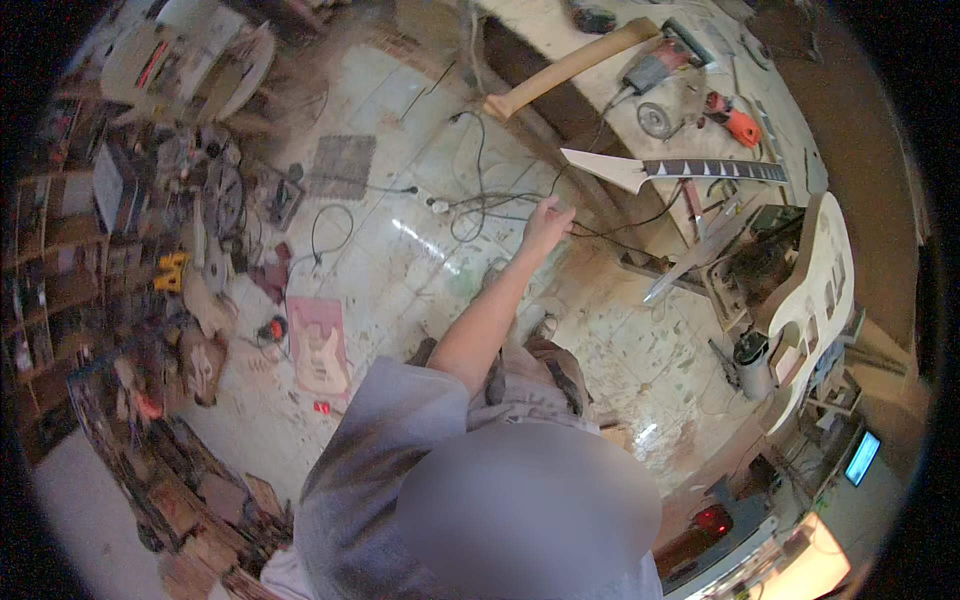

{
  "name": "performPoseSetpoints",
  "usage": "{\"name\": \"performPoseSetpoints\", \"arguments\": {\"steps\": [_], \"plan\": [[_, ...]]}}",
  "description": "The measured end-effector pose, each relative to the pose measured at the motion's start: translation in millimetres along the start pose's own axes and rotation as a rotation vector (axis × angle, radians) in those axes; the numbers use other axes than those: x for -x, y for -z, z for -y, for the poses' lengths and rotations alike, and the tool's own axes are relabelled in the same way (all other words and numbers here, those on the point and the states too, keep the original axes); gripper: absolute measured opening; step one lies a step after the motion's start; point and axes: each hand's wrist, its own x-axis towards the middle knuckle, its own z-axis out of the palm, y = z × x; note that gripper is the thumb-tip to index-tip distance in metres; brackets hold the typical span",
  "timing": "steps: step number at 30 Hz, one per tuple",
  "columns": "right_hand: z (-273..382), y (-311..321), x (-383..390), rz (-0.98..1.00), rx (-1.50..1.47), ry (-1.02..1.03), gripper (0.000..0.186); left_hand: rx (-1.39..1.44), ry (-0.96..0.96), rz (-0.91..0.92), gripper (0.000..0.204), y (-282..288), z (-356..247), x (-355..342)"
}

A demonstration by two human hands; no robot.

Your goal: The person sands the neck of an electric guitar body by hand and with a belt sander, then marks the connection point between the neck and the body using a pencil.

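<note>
My left hand (pixel 548 224) reaches out over the floor near the workbench, its fingers curled in. If anything is in them, it is too small to make out. A black power cord (pixel 610 233) runs behind the hand toward the bench. Just beyond the fingertips, a guitar neck (pixel 700 170) with a pale pointed headstock lies over the bench edge. Farther up rests a bare wooden guitar neck (pixel 575 68). To the right, a pale unfinished guitar body (pixel 835 270) stands on edge. My right hand is out of sight.
The workbench (pixel 545 25) holds an angle grinder (pixel 655 68), an orange power tool (pixel 738 124) and a round disc (pixel 655 120). Cords (pixel 480 200) tangle on the tiled floor. A pink board with a guitar-shaped template (pixel 320 355) lies left. Shelves (pixel 50 260) line the left wall.
</note>
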Motion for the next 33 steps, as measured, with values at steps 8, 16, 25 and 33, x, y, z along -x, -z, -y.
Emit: {"name": "performPoseSetpoints", "arguments": {"steps": [8,16,25,33], "plan": [[6,86,-43,0.062,-0.086,0.001,0.017,-0.820,0.524,-0.326,0.055,211,238,233],[-51,148,-84,0.180,-0.082,0.028,0.028,-1.261,0.599,-0.182,0.049,247,364,496],[-131,140,-69,0.212,0.559,0.207,0.036,-0.258,0.370,-0.296,0.031,124,340,450],[-107,127,-63,-0.180,0.253,0.338,0.038,-0.488,0.303,-0.192,0.041,178,274,398]]}}
